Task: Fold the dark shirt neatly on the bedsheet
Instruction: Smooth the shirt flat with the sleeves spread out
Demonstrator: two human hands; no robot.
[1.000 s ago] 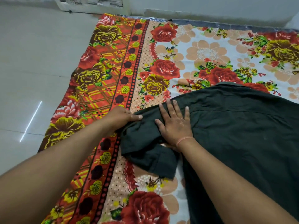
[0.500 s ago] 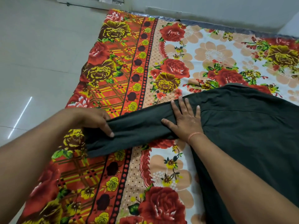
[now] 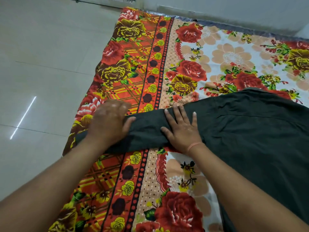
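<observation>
The dark shirt (image 3: 250,139) lies spread on the floral bedsheet (image 3: 147,181), its body filling the right side. One sleeve (image 3: 147,131) stretches out straight to the left across the sheet's red border. My right hand (image 3: 182,129) rests flat, fingers spread, on the sleeve where it meets the shirt's body. My left hand (image 3: 108,124) is blurred with motion and lies palm down over the outer part of the sleeve, hiding some of it. The sleeve's end shows just left of my wrist.
Pale tiled floor (image 3: 41,64) lies left of the bedsheet's edge. A wall base (image 3: 217,9) runs along the far side of the sheet. The far half of the sheet lies uncovered by the shirt.
The crumpled sleeve was pulled out leftward and now lies straight. My left hand has gone from gripping the sleeve's end to sliding flat over it. My right hand stayed pressed in place.
</observation>
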